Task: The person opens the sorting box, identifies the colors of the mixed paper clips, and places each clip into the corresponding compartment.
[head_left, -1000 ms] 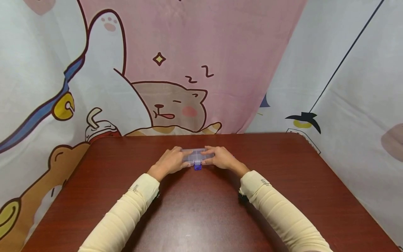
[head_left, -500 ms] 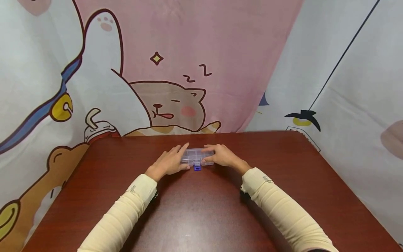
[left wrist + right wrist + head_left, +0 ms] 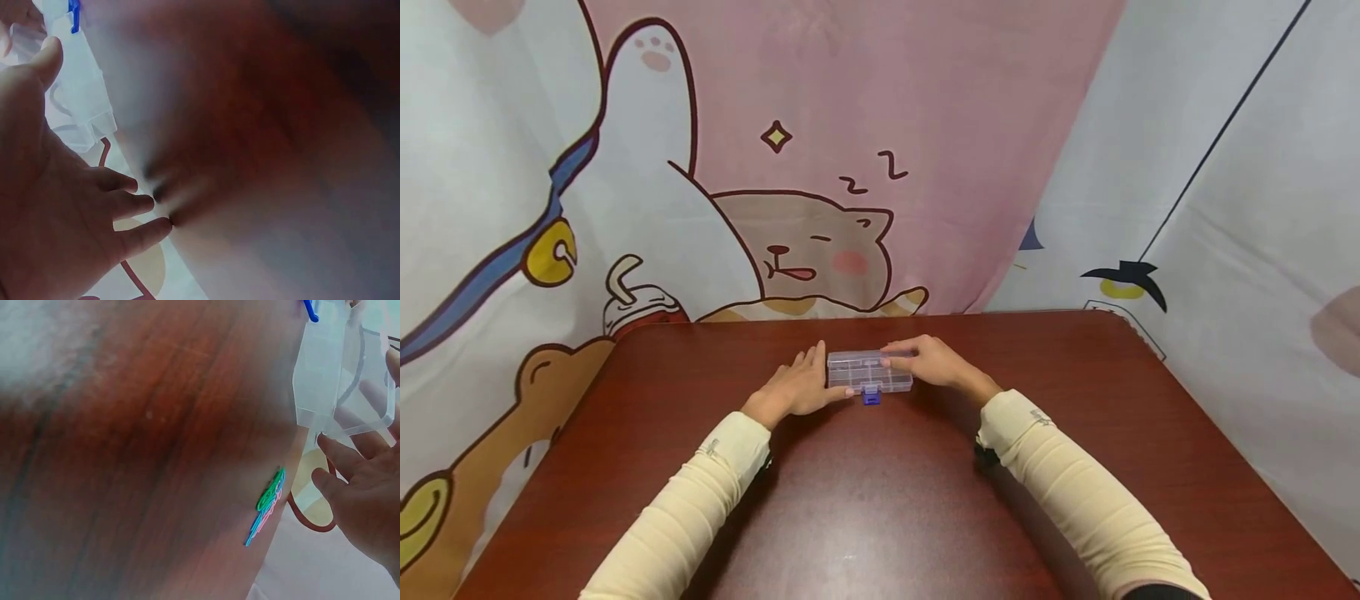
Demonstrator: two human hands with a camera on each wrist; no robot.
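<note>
A clear plastic compartment box (image 3: 859,375) with a blue latch (image 3: 871,398) on its front lies near the table's far edge. At the box's left end is my left hand (image 3: 793,385), fingers straight and spread, thumb at the front left corner. My right hand (image 3: 942,365) holds the right end, its thumb over the top and its index finger toward the back edge. Through the clear plastic in the right wrist view, part of a finger shows behind the box (image 3: 319,369). A small bunch of green, blue and pink paper clips (image 3: 269,503) lies on the table beside the box.
The reddish-brown wooden table (image 3: 857,500) extends toward me and to both sides. A printed cartoon curtain (image 3: 955,167) hangs directly behind its far edge and along the sides.
My left fingers have moved off the box's top to its left end and straightened. My right thumb has shifted from the box's front up onto its top. The box has hardly moved.
</note>
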